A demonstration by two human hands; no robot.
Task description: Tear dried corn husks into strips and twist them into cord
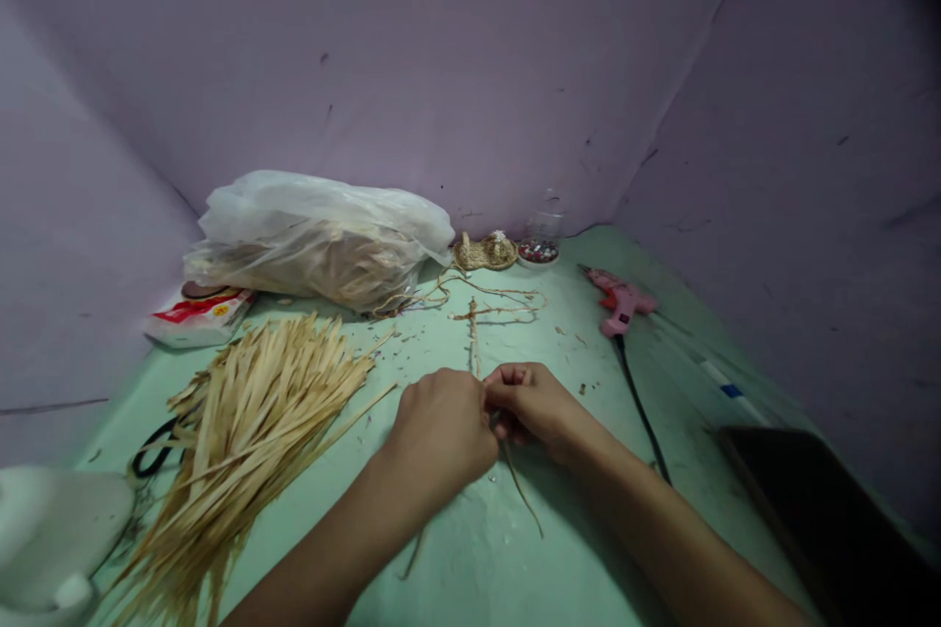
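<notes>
I see 2 bare forearms in my view, the left forearm (353, 529) and the right forearm (662, 524), both slim, smooth and narrowing toward the wrist. The left hand (450, 426) shows me a broad, rounded back with low knuckles. On the right hand (535, 406) I make out slender fingers, bare like the rest.

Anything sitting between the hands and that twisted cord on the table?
Nothing visible: the left hand and right hand meet at the twisted cord. The bundle of dry strips lies to their left, the pink glue gun ahead to the right, both clear of the cord.
</notes>
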